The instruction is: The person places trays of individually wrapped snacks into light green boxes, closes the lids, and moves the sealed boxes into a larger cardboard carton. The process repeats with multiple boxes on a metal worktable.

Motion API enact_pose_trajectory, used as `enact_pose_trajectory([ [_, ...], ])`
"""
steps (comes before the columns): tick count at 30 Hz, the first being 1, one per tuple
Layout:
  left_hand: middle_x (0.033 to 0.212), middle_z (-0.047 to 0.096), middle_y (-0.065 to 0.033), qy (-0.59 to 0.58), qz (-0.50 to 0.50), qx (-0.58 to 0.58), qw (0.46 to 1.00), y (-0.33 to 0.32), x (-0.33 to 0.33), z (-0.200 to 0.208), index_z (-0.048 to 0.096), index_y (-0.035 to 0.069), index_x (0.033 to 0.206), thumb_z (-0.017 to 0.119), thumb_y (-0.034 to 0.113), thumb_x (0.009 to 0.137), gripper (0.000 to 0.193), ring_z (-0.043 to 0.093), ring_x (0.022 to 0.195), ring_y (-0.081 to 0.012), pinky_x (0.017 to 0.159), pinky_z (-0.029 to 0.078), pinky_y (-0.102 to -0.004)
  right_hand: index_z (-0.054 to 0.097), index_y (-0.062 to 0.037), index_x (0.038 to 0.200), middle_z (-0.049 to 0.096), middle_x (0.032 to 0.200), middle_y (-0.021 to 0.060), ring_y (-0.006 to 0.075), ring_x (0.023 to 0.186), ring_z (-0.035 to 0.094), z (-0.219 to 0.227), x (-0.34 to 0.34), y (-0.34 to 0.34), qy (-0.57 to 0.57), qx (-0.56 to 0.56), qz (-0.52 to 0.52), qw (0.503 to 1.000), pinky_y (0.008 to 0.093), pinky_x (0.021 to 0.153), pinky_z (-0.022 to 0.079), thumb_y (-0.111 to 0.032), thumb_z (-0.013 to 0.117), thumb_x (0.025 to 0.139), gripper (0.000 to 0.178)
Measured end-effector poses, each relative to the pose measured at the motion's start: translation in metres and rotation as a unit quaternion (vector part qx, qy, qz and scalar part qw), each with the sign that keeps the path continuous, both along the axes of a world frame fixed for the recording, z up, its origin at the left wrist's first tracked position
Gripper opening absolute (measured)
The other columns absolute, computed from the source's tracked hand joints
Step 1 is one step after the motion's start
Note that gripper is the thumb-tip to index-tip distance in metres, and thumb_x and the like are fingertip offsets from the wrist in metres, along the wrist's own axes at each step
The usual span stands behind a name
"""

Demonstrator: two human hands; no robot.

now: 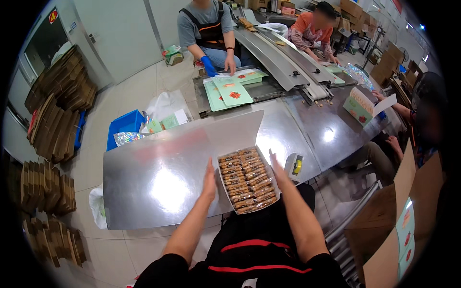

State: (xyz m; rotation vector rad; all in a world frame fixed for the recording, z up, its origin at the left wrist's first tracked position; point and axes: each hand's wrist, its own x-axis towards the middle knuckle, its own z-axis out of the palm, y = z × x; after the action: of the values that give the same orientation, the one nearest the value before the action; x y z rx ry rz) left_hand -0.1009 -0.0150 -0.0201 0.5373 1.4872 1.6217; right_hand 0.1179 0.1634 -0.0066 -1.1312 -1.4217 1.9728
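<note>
A white carton (275, 189) full of brown snack bars (247, 180) in clear wrappers lies in front of me, at the near edge of the metal table. The bars fill it in two columns, and its white lid (235, 128) stands open on the far side. My left hand (209, 180) is beside the carton's left wall, fingers stretched out, with a narrow gap between. Along the right wall my right hand (278, 169) has its fingers straight and seems to touch the carton. Just right of that hand lies a small grey-white device (294, 168) with a yellow round part.
Across the metal table (139, 192), a person in a blue glove (208, 66) handles green printed sheets (231, 91). A conveyor (283, 57) ends at the table. Another filled carton (359, 106) stands right. A blue bin (124, 126) sits left; a large open box (374, 221) is near right.
</note>
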Motion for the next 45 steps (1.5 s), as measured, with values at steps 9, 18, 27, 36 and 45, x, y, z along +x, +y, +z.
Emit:
enact_pose_trajectory([
  [9, 0.160, 0.036, -0.0130, -0.053, -0.047, -0.047, 0.996, 0.034, 0.021, 0.036, 0.015, 0.012, 0.164, 0.032, 0.063, 0.105, 0.080, 0.039, 0.144, -0.0244, 0.119, 0.031, -0.0369, 0.019, -0.0097, 0.163, 0.022, 0.166, 0.0141, 0.0301, 0.151, 0.024, -0.028, -0.017, -0.039, 0.028, -0.091, -0.008, 0.995, 0.0395, 0.123, 0.019, -0.063, 0.025, 0.107, 0.077],
  [18, 0.153, 0.046, -0.0137, -0.120, -0.054, -0.020, 0.991, 0.046, -0.036, -0.015, 0.037, -0.002, 0.153, 0.044, 0.050, 0.107, 0.069, 0.044, 0.138, -0.0243, 0.115, 0.035, -0.0355, 0.059, 0.0015, 0.129, 0.064, 0.115, 0.0111, 0.0230, 0.101, 0.057, -0.016, -0.050, 0.010, 0.025, -0.024, -0.092, 0.995, 0.0358, 0.097, 0.044, -0.047, 0.047, 0.106, 0.055],
  [27, 0.149, 0.048, -0.0281, 0.139, -0.003, -0.194, 0.971, 0.062, -0.014, -0.007, 0.037, -0.008, 0.151, 0.049, 0.044, 0.105, 0.070, 0.046, 0.141, -0.0354, 0.116, 0.034, -0.0401, 0.072, 0.0001, 0.085, 0.071, 0.080, 0.0254, 0.0407, 0.079, 0.070, 0.022, -0.059, -0.007, -0.405, 0.389, 0.010, 0.827, 0.0489, 0.075, 0.055, -0.041, 0.043, 0.107, 0.055],
  [36, 0.138, 0.061, -0.0206, 0.228, -0.041, -0.327, 0.916, 0.068, -0.016, 0.011, 0.053, 0.003, 0.144, 0.040, 0.051, 0.106, 0.062, 0.056, 0.129, -0.0385, 0.107, 0.043, -0.0450, 0.071, -0.0024, 0.083, 0.071, 0.076, 0.0243, 0.0420, 0.073, 0.071, 0.023, -0.061, -0.003, -0.478, 0.433, 0.034, 0.764, 0.0527, 0.071, 0.055, -0.044, 0.041, 0.106, 0.056],
  [45, 0.128, 0.065, -0.0171, 0.049, 0.024, -0.123, 0.991, 0.006, 0.023, -0.012, 0.051, -0.001, 0.143, 0.043, 0.040, 0.108, 0.054, 0.062, 0.115, -0.0293, 0.100, 0.048, -0.0406, 0.070, 0.0003, 0.094, 0.071, 0.091, 0.0277, 0.0460, 0.088, 0.068, 0.020, -0.016, -0.027, -0.343, 0.333, 0.054, 0.877, 0.0531, 0.082, 0.052, -0.049, 0.036, 0.106, 0.061],
])
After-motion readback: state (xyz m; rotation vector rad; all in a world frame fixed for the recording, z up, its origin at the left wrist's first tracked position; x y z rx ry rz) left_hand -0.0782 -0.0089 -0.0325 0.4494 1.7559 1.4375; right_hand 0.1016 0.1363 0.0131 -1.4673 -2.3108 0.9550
